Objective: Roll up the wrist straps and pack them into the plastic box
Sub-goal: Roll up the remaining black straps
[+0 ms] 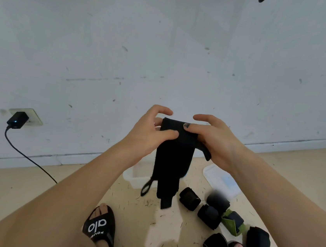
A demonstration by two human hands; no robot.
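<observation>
Rolling has barely begun: left hand (153,130) and right hand (209,136) pinch a hanging black strap (171,165) at frame centre, several rolled straps (189,201) lie lower right, unpacked beside the plastic box (134,178).

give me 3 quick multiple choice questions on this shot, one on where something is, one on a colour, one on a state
1. Where is the plastic box?
A. on the floor, behind the hanging strap
B. on a shelf
C. in the left hand

2. What colour is the one rolled strap that is not black?
A. red
B. green
C. white

3. How is the held wrist strap?
A. fully rolled
B. hanging mostly unrolled
C. lying on the floor

Answers: 1 A, its white rim shows beside the strap; 2 B, green fabric among black rolls; 3 B, left hand and right hand pinch its top.
</observation>
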